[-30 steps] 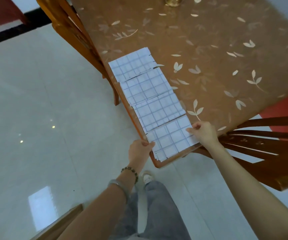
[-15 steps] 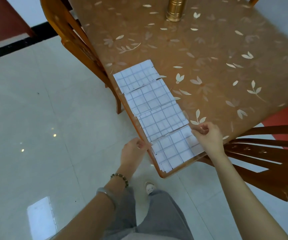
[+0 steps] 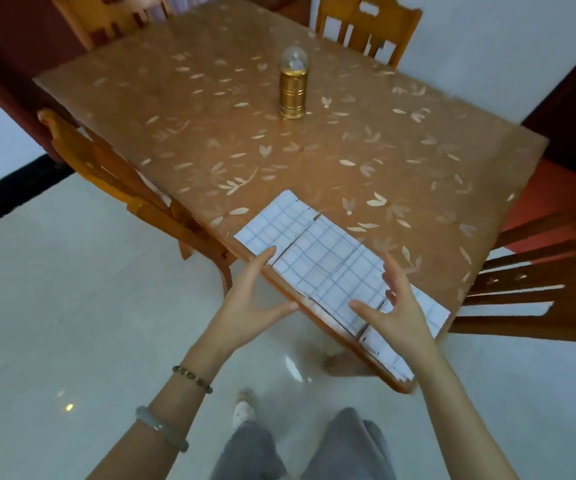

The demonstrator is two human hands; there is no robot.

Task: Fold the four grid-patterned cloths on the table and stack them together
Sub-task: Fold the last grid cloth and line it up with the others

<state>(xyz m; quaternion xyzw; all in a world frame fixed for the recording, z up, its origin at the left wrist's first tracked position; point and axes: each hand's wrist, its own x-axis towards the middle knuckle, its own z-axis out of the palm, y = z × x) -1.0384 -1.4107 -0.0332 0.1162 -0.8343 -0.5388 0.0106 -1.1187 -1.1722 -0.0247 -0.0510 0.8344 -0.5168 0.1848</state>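
Two hands hover with fingers spread wide, gripping nothing. The left hand (image 3: 248, 306) is at the worktop's near edge, and the right hand (image 3: 399, 315) is above the nearer cloths. Four grid-patterned cloths (image 3: 317, 258) lie flat in one row along that edge, end to end, the nearest partly hidden by the right hand. The worktop (image 3: 349, 150) is brown with pale leaf prints and stands on a glossy pale floor (image 3: 54, 289). One gold canister (image 3: 293, 93) with a clear domed top stands farther back. Four wooden chairs (image 3: 113, 174) surround the worktop.
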